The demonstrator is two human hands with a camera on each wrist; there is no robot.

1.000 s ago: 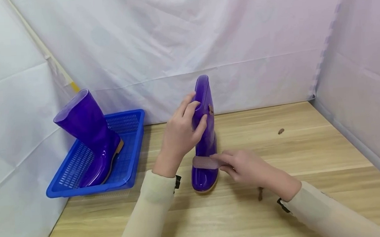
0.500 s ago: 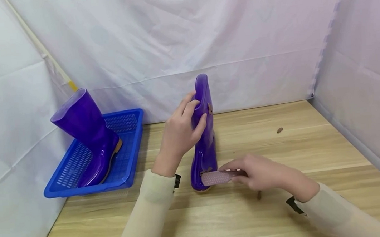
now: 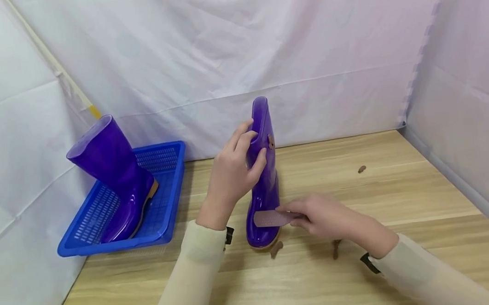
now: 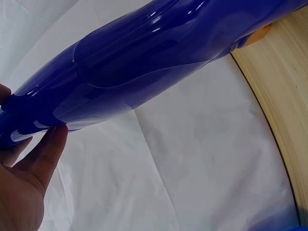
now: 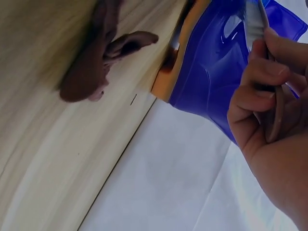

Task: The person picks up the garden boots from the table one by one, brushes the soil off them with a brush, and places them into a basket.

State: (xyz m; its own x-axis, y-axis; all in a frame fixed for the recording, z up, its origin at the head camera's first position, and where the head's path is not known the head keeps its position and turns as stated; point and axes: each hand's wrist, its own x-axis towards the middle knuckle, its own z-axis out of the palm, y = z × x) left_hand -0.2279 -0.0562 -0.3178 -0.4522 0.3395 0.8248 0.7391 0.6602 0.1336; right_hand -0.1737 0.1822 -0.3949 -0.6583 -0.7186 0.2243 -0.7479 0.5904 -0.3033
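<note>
A glossy purple rain boot (image 3: 267, 188) stands upright on the wooden table, toe toward me. My left hand (image 3: 233, 171) grips the rim of its shaft, thumb outside; in the left wrist view the fingers (image 4: 50, 154) wrap the shaft's top. My right hand (image 3: 324, 215) holds a brush (image 3: 268, 218) by its handle, laid across the boot's instep. In the right wrist view its pale bristles (image 5: 255, 24) face the boot. A brown clump (image 3: 270, 142) clings to the shaft's right side. Another brown clump (image 3: 276, 249) lies beside the toe.
At the left, a blue plastic basket (image 3: 174, 197) holds a second purple boot (image 3: 119, 177), leaning back. Further brown bits lie on the table: one piece (image 3: 336, 249) below my right wrist, another piece (image 3: 362, 169) farther right. White cloth (image 3: 326, 51) hangs behind.
The brush swept down over the toe to the right, then came back up onto the instep. A brown clump on the toe has dropped to the table. My left hand stayed put.
</note>
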